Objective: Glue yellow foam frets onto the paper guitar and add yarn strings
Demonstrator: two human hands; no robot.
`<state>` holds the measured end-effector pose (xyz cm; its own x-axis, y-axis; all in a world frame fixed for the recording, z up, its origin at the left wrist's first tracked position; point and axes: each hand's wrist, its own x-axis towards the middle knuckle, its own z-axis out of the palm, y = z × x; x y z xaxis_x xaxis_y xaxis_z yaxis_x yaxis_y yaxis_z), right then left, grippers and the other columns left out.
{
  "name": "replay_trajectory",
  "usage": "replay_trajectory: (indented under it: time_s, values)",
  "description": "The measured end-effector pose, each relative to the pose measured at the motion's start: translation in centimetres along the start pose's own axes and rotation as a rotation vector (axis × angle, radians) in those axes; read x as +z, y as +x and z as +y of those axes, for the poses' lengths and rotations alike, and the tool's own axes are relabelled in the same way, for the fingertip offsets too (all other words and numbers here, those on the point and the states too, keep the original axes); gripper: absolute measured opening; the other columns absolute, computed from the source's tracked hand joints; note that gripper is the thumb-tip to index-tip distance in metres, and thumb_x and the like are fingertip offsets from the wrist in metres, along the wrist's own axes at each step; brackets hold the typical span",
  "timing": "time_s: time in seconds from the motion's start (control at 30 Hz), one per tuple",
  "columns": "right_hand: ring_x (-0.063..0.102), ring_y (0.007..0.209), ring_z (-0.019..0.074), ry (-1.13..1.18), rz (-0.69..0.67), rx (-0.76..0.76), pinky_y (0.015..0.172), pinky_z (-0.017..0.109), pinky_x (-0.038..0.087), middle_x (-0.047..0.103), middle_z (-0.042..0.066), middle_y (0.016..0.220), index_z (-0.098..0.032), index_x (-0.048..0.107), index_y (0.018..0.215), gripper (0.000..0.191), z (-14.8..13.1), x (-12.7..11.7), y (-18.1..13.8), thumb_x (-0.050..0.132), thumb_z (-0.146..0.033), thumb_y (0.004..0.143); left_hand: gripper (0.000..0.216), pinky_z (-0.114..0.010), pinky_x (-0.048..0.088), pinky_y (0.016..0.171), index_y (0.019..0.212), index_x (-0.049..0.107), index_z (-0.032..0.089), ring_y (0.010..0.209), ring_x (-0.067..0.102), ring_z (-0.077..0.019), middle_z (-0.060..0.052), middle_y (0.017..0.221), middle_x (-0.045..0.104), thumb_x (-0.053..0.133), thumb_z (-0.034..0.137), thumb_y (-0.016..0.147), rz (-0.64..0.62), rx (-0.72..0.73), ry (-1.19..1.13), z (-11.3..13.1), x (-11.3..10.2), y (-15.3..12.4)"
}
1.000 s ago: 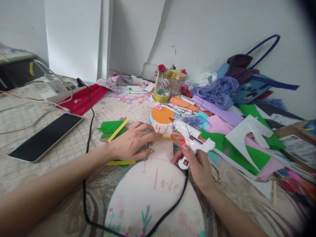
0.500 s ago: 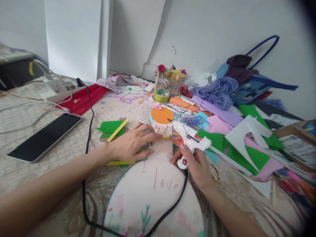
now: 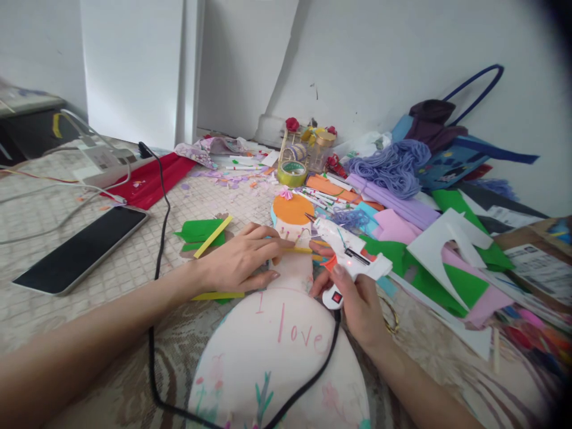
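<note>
A flat white cutout shaped like a guitar (image 3: 250, 339) lies before me, with "I love" in pink and painted flowers on its round body. Its orange-topped head (image 3: 292, 210) points away. My left hand (image 3: 248, 256) rests at the neck, its fingers bent and fingertips on a narrow yellow strip (image 3: 301, 249) lying across it. In my right hand (image 3: 357, 298) is a white hot glue gun (image 3: 353, 250), fingers around its handle and by the orange trigger. A thin glue thread hangs near its metal nozzle, which points up-left over the head's right edge.
A black cord (image 3: 163, 238) loops from the power strip (image 3: 102, 161) across the cutout to the glue gun. At left lies a phone (image 3: 84, 247); green paper (image 3: 203, 232) is beside my left wrist. Colored paper, markers, purple yarn (image 3: 388, 167) and tape (image 3: 292, 173) crowd the right and back.
My right hand has shifted the glue gun slightly right, its nozzle moving off the orange head toward the edge. My left hand has stayed in place at the neck.
</note>
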<state>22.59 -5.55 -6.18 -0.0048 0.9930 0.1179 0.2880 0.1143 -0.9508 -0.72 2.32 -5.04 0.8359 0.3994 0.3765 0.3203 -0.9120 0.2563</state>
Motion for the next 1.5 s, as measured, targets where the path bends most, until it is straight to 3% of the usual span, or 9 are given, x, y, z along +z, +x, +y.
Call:
replay_trajectory:
  time_s: [0.1, 0.33, 1.5]
  values:
    - [0.053, 0.058, 0.015, -0.011, 0.03, -0.037, 0.058, 0.029, 0.04, 0.064, 0.004, 0.062, -0.019, 0.064, 0.059, 0.054, 0.3, -0.1, -0.4, 0.041, -0.052, 0.096, 0.012, -0.045, 0.035, 0.098, 0.093, 0.054, 0.018, 0.117, 0.048, -0.0272, -0.012, 0.129, 0.059, 0.045, 0.026, 0.091, -0.01, 0.006, 0.001, 0.1, 0.0, 0.3]
    - [0.057, 0.062, 0.0176, 0.064, 0.033, -0.043, 0.064, 0.033, 0.043, 0.065, 0.005, 0.065, -0.019, 0.067, 0.061, 0.052, 1.3, -0.4, -0.7, 0.043, -0.051, 0.095, 0.02, -0.048, 0.035, 0.096, 0.105, 0.053, 0.016, 0.117, 0.049, -0.0298, -0.015, 0.133, 0.056, 0.046, 0.03, 0.092, -0.061, 0.022, -0.008, 0.5, 0.3, 1.3]
    - [0.056, 0.062, 0.0165, 0.139, 0.031, -0.081, 0.061, 0.032, 0.041, 0.065, 0.004, 0.07, -0.019, 0.066, 0.066, 0.048, 1.7, -0.4, -0.8, 0.042, -0.048, 0.096, 0.015, -0.047, 0.034, 0.095, 0.096, 0.053, 0.018, 0.115, 0.047, -0.0286, -0.013, 0.137, 0.053, 0.046, 0.03, 0.092, -0.077, 0.013, -0.018, 0.4, 0.6, 1.0]
